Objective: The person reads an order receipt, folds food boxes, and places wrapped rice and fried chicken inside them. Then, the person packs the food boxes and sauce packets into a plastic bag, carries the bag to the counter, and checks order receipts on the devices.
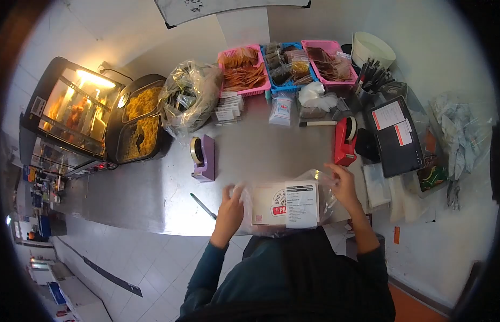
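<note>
A clear plastic bag [328, 199] lies at the table's front edge, around a white food box [267, 196] with a round printed logo. On the box's right part rests a printed receipt [302, 206]; whether it is inside or on top of the bag I cannot tell. My left hand [229, 210] is closed on the bag's left side. At the opposite side, my right hand [344, 188] pinches the bag's upper right edge. Left of my left hand lies a dark green pen [203, 206].
A purple tape dispenser [207, 158] and a red tape dispenser [344, 142] stand beyond my hands. Pink [267, 85] and blue baskets of sachets line the back. A lit food warmer [78, 104] and trays of yellow food [138, 137] are left; a black tablet [396, 155] is right.
</note>
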`<action>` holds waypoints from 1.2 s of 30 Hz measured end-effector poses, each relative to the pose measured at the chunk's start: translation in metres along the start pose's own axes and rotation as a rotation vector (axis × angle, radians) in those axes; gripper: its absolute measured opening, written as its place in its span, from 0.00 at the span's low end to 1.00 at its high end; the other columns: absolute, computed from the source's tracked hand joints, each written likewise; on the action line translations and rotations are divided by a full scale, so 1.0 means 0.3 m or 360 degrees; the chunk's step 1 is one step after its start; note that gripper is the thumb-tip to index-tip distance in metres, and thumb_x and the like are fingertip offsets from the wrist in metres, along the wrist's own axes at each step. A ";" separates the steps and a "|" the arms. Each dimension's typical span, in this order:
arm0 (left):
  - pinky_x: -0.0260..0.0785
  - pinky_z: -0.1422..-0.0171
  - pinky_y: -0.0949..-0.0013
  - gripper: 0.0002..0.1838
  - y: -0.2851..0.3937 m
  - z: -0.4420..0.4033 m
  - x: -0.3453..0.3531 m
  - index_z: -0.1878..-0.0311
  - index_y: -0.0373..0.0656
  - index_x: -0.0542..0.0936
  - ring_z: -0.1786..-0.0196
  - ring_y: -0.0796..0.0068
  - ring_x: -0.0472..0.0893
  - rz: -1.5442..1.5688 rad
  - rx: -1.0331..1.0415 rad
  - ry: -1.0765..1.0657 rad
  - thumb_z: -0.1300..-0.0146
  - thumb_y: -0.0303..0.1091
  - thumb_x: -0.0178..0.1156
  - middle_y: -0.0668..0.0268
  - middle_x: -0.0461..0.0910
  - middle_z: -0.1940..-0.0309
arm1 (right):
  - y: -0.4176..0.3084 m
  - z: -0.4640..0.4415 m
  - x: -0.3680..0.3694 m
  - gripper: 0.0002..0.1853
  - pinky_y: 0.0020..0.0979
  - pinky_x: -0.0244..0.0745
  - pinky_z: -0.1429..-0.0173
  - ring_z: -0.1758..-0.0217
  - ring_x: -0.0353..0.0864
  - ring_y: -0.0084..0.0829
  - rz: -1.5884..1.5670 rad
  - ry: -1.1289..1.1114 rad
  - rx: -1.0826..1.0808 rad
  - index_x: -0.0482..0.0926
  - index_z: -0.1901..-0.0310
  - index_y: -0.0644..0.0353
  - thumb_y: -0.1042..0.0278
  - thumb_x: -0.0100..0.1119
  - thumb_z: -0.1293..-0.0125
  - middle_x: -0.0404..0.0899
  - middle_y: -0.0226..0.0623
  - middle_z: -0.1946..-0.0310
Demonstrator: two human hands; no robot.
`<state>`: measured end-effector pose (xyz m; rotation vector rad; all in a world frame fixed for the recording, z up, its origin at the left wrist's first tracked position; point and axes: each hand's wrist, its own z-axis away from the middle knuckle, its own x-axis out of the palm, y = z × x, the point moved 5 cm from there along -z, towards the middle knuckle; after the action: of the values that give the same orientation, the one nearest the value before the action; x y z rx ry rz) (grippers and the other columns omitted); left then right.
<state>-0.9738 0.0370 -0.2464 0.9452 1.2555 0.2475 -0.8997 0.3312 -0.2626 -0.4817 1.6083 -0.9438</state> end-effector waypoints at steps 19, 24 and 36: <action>0.41 0.37 0.40 0.38 0.290 -0.054 0.349 0.43 0.57 0.64 0.36 0.42 0.49 -0.0661 0.1049 -0.0628 0.62 0.44 0.65 0.52 0.52 0.38 | -0.235 0.145 -0.090 0.07 0.19 0.64 0.67 0.71 0.70 0.15 -0.1353 -0.0735 0.0337 0.71 0.70 0.61 0.67 0.51 0.40 0.72 0.28 0.76; 0.44 0.41 0.35 0.36 0.262 -0.109 0.297 0.44 0.53 0.65 0.39 0.38 0.53 -0.0385 0.0709 -0.0572 0.59 0.50 0.62 0.46 0.56 0.42 | -0.406 0.057 -0.098 0.08 0.18 0.63 0.66 0.70 0.68 0.14 -0.1464 -0.0614 0.0113 0.70 0.66 0.61 0.65 0.52 0.40 0.70 0.26 0.75; 0.36 0.48 0.24 0.39 0.337 -0.138 0.424 0.40 0.60 0.62 0.34 0.41 0.41 -0.0612 0.0851 -0.0142 0.61 0.48 0.63 0.55 0.46 0.35 | -0.336 -0.144 -0.099 0.05 0.16 0.54 0.72 0.77 0.60 0.13 -0.1579 -0.0373 -0.0045 0.68 0.66 0.60 0.73 0.53 0.44 0.66 0.24 0.77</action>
<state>-0.9345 0.1993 -0.2622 1.1224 1.4196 -0.4496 -0.9508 0.3073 -0.1639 -1.4223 1.1285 -1.5053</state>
